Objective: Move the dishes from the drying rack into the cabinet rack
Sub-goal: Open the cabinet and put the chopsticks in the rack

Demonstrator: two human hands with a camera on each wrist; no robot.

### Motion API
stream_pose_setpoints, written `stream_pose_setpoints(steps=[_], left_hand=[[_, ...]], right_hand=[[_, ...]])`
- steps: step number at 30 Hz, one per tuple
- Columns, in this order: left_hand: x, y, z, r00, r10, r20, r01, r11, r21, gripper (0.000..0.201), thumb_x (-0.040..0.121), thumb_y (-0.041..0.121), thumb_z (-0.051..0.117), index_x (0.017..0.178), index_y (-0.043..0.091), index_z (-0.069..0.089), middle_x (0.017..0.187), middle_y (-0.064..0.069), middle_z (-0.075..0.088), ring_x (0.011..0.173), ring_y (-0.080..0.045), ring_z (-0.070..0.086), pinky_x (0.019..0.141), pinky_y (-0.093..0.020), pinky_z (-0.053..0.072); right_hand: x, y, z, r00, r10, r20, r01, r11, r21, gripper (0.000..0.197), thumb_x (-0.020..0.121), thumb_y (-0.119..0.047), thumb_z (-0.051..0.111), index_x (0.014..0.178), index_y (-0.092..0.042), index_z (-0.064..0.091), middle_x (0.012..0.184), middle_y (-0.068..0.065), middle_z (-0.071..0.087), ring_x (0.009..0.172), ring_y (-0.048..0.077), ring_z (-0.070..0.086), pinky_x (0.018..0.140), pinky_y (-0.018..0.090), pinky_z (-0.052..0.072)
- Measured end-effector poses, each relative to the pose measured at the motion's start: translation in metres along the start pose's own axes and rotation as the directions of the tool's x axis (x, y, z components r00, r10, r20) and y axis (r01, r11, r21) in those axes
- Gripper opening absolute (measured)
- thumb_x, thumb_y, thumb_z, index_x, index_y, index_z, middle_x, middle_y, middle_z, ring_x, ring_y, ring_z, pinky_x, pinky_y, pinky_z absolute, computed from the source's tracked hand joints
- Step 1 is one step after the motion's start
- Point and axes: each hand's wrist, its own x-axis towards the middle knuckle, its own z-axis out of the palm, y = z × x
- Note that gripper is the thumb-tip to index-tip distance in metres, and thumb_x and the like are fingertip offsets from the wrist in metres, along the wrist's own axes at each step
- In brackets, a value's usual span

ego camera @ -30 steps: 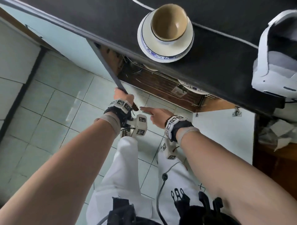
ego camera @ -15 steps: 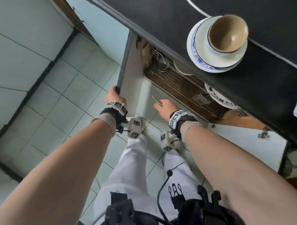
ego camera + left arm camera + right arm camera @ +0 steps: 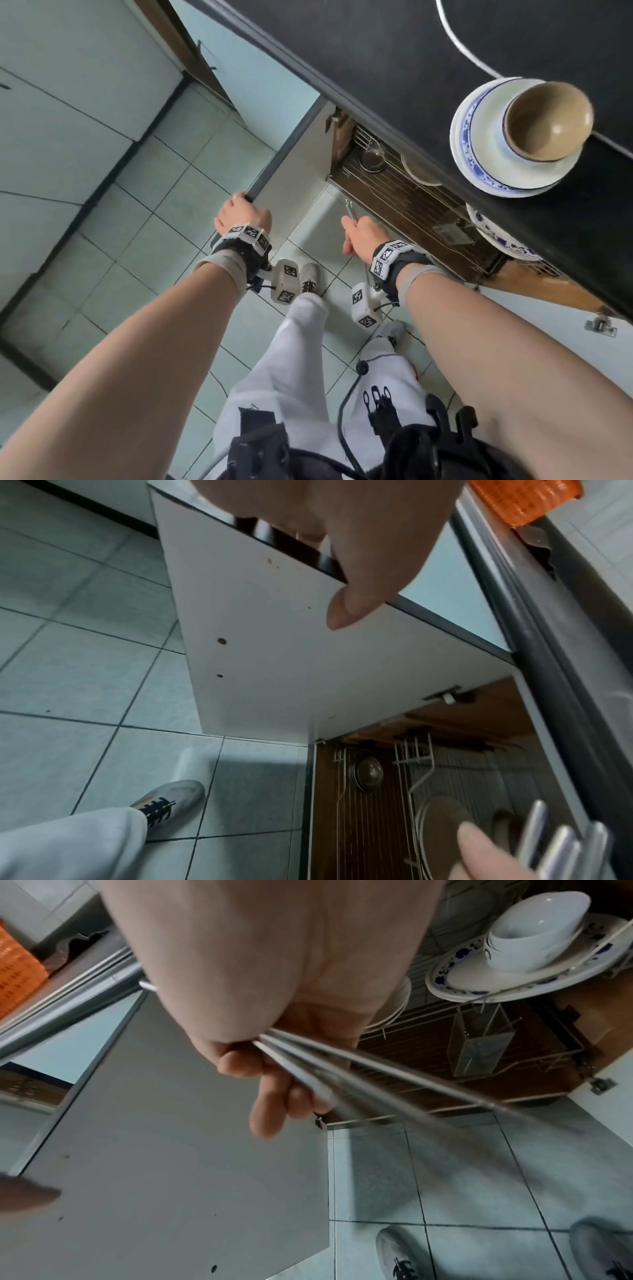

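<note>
Two hands were busy: your left hand [image 3: 241, 216] gripped the top edge of the open white cabinet door [image 3: 294, 178], fingers curled over it, thumb on its inner face. Your right hand [image 3: 359, 233] clutched a bundle of thin metal chopsticks [image 3: 359, 1080] before the wire cabinet rack [image 3: 411, 209]. No writing was legible.

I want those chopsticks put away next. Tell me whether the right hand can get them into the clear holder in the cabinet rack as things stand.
Probably yes. The left hand holds the cabinet door open, and the right hand grips the chopsticks just in front of the rack. The clear holder stands at the rack's front, with nothing seen blocking it.
</note>
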Motion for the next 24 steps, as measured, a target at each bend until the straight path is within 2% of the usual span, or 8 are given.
stream_pose_setpoints(steps=[4,7,9,12,15,18,21,24], left_hand=[[-0.038,0.026,0.010,0.954,0.263,-0.144,-0.287,0.941,-0.182,0.065,0.077,0.017,0.066,0.139,0.016,0.048,0.150,-0.009,0.039,0.140,-0.024,0.039,0.119,-0.038,0.030],[-0.076,0.048,0.030,0.892,0.398,0.213,-0.275,0.853,-0.444,0.052,0.084,0.016,0.069,0.134,0.015,0.056,0.136,-0.005,0.056,0.122,-0.018,0.057,0.110,-0.039,0.046],[-0.106,0.056,0.047,0.726,0.463,0.508,-0.235,0.861,-0.451,0.058,0.087,0.034,0.070,0.140,0.018,0.052,0.141,-0.002,0.057,0.128,-0.018,0.055,0.114,-0.041,0.041],[-0.145,0.066,0.080,0.508,0.501,0.701,-0.394,0.858,-0.328,0.049,0.097,0.046,0.053,0.139,0.021,0.052,0.134,0.005,0.059,0.116,-0.012,0.058,0.111,-0.038,0.043],[-0.170,0.069,0.116,0.480,0.477,0.736,-0.379,0.870,-0.317,0.024,0.103,0.032,0.046,0.108,0.013,0.061,0.090,0.000,0.065,0.081,-0.013,0.062,0.083,-0.031,0.054],[-0.175,0.064,0.145,0.497,0.509,0.703,-0.476,0.837,-0.270,0.027,0.105,0.026,0.044,0.079,0.020,0.052,0.070,0.004,0.047,0.059,-0.010,0.046,0.057,-0.021,0.044],[-0.168,0.056,0.166,0.437,0.565,0.700,-0.669,0.724,-0.167,0.029,0.105,0.028,0.044,0.078,0.022,0.053,0.065,0.006,0.041,0.055,-0.011,0.038,0.050,-0.023,0.032],[-0.157,0.057,0.170,0.383,0.523,0.761,-0.648,0.739,-0.182,0.024,0.102,0.035,0.049,0.090,0.020,0.065,0.064,0.006,0.041,0.055,-0.011,0.036,0.052,-0.023,0.032]], right_hand=[[-0.011,0.011,-0.019,0.999,-0.014,-0.037,0.016,0.999,0.039,0.061,0.098,-0.047,0.030,0.065,-0.017,0.072,0.071,-0.005,0.065,0.073,0.022,0.061,0.074,0.032,0.047],[-0.022,0.031,-0.040,0.995,-0.015,-0.098,0.026,0.994,0.110,0.057,0.095,-0.049,0.031,0.072,-0.017,0.072,0.074,0.000,0.062,0.072,0.022,0.057,0.068,0.031,0.045],[-0.031,0.048,-0.052,0.992,-0.005,-0.129,0.024,0.989,0.147,0.054,0.095,-0.045,0.033,0.076,-0.014,0.072,0.075,0.004,0.060,0.068,0.021,0.053,0.060,0.029,0.039],[-0.045,0.074,-0.068,0.987,-0.021,-0.156,0.051,0.980,0.192,0.049,0.098,-0.037,0.035,0.072,-0.014,0.069,0.062,0.003,0.054,0.059,0.018,0.050,0.051,0.028,0.034],[-0.053,0.102,-0.071,0.988,0.044,-0.148,0.001,0.957,0.289,0.041,0.092,-0.037,0.043,0.068,-0.014,0.067,0.058,0.004,0.049,0.052,0.021,0.046,0.052,0.028,0.036],[-0.055,0.139,-0.067,0.970,0.185,-0.157,-0.099,0.893,0.439,0.029,0.079,-0.041,0.063,0.064,-0.016,0.068,0.049,-0.004,0.051,0.046,0.017,0.045,0.045,0.025,0.035],[-0.059,0.175,-0.069,0.932,0.292,-0.217,-0.131,0.826,0.549,0.039,0.072,-0.048,0.077,0.060,-0.016,0.058,0.050,-0.004,0.054,0.037,0.014,0.042,0.040,0.022,0.036],[-0.061,0.202,-0.069,0.931,0.299,-0.208,-0.145,0.828,0.542,0.039,0.074,-0.046,0.075,0.056,-0.015,0.060,0.051,0.000,0.056,0.036,0.015,0.043,0.042,0.022,0.037]])
